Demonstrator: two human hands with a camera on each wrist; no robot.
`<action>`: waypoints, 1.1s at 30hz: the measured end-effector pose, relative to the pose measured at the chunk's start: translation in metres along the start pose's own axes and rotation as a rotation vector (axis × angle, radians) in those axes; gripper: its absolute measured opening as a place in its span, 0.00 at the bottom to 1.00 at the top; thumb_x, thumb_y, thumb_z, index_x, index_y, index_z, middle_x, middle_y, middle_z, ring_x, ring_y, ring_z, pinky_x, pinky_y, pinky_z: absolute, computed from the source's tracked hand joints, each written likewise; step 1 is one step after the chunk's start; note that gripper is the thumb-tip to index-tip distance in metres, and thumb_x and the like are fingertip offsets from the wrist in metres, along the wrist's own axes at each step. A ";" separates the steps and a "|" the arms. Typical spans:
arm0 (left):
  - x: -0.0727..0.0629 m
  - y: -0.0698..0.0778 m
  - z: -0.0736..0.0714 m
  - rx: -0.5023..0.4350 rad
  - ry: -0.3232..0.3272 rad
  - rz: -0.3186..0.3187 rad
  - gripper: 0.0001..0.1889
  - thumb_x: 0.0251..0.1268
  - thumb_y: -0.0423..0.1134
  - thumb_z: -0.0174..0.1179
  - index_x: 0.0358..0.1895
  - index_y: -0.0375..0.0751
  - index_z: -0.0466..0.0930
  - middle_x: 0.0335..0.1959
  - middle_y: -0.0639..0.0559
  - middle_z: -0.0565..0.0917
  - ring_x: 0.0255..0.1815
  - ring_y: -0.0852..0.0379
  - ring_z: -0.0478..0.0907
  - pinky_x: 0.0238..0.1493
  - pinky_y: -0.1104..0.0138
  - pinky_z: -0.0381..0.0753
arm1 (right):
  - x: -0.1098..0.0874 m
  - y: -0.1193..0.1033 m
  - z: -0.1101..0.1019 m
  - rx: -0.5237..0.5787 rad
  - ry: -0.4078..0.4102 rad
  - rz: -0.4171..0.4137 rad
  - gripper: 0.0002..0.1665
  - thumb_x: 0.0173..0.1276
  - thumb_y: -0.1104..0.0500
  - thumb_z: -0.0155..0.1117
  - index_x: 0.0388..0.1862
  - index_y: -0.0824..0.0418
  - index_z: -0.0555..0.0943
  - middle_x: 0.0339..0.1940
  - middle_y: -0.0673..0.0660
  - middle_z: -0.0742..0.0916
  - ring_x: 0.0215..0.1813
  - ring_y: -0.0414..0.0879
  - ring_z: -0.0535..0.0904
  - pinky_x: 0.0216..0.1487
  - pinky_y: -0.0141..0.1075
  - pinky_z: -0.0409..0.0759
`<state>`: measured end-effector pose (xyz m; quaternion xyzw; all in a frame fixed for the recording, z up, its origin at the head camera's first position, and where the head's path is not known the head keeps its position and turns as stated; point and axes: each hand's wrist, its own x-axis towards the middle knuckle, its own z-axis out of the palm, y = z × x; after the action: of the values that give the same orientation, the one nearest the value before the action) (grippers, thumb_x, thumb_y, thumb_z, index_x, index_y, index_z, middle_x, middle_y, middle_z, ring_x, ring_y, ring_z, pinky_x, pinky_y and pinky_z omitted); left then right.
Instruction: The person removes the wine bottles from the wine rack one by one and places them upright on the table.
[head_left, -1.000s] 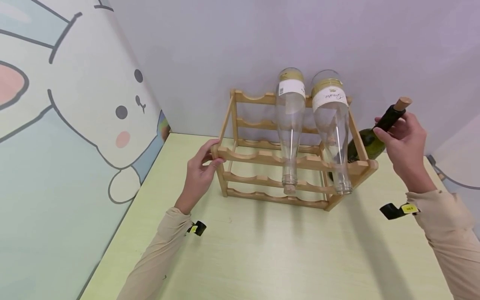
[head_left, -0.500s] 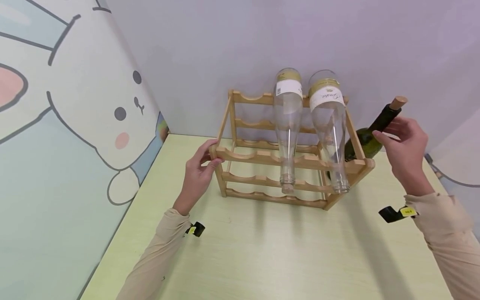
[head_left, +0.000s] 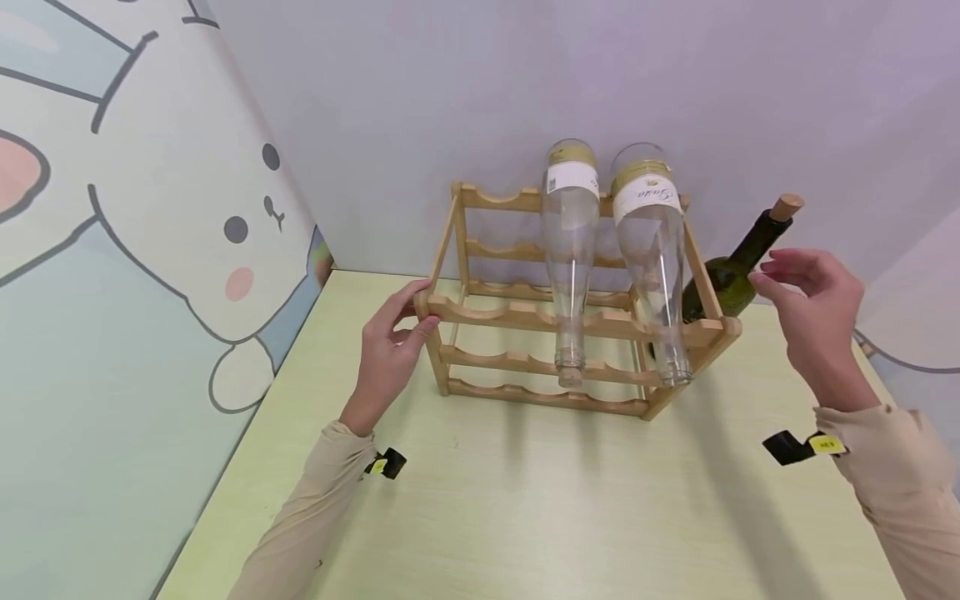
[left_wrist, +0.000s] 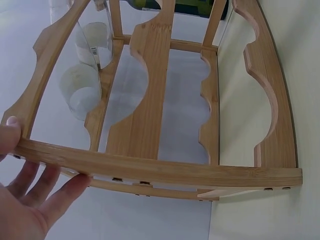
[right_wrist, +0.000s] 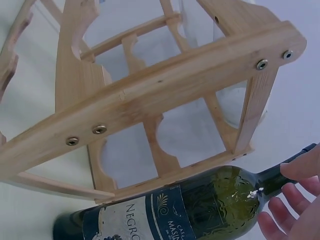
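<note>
My left hand (head_left: 390,350) grips the front left upper corner of a wooden wine rack (head_left: 525,315), thumb in front and fingers behind the post. Beside the rack's right end stands a corked green wine bottle (head_left: 731,283), upright, with a dark label that reads in part "NEGRO" in the right wrist view. My right hand (head_left: 813,312) is just right of the bottle's neck, its fingers loosely bent and parted from the glass in the head view. Two clear bottles, a slimmer one (head_left: 572,225) and a wider one (head_left: 648,225), lie across the rack's top tier, necks toward me.
The rack stands on a pale yellow-green table (head_left: 480,500) against a plain light wall (head_left: 420,100). A wall with a cartoon rabbit (head_left: 172,192) borders the table's left side. Lower tiers of the rack have scalloped rails (left_wrist: 265,95).
My right hand has let go of the green bottle's neck and drawn slightly down and away from it. The bottle now stands by itself beside the rack. The left hand keeps its hold.
</note>
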<state>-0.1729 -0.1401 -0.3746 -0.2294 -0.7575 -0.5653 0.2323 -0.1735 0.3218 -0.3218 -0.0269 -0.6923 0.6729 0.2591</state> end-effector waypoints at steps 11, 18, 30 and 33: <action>0.001 0.029 0.000 0.037 0.025 0.012 0.24 0.59 0.23 0.61 0.60 0.30 0.72 0.43 0.38 0.76 0.44 0.46 0.78 0.33 0.72 0.83 | -0.016 0.001 -0.001 0.189 -0.117 0.016 0.14 0.55 0.78 0.65 0.42 0.74 0.79 0.33 0.57 0.84 0.33 0.43 0.82 0.32 0.29 0.83; 0.003 0.045 0.000 0.050 0.044 -0.007 0.24 0.56 0.21 0.62 0.58 0.25 0.71 0.45 0.33 0.74 0.43 0.44 0.79 0.34 0.65 0.85 | -0.030 0.001 -0.001 0.195 -0.186 0.011 0.13 0.57 0.77 0.63 0.42 0.77 0.76 0.34 0.57 0.85 0.34 0.43 0.83 0.33 0.29 0.83; 0.001 0.051 -0.001 0.079 0.086 -0.005 0.22 0.56 0.21 0.63 0.56 0.26 0.73 0.45 0.36 0.76 0.45 0.44 0.78 0.38 0.64 0.84 | -0.054 -0.002 0.003 0.076 -0.282 0.006 0.12 0.63 0.72 0.61 0.46 0.74 0.76 0.38 0.55 0.85 0.35 0.41 0.83 0.37 0.28 0.82; 0.001 0.054 -0.002 0.071 0.097 0.002 0.21 0.55 0.20 0.62 0.54 0.25 0.74 0.45 0.35 0.76 0.46 0.45 0.76 0.41 0.63 0.84 | -0.058 -0.001 0.005 0.091 -0.306 -0.012 0.11 0.67 0.71 0.57 0.47 0.74 0.76 0.39 0.55 0.85 0.38 0.41 0.82 0.37 0.28 0.83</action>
<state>-0.1411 -0.1277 -0.3330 -0.1942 -0.7647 -0.5482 0.2775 -0.1247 0.2946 -0.3396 0.0917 -0.6926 0.6983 0.1556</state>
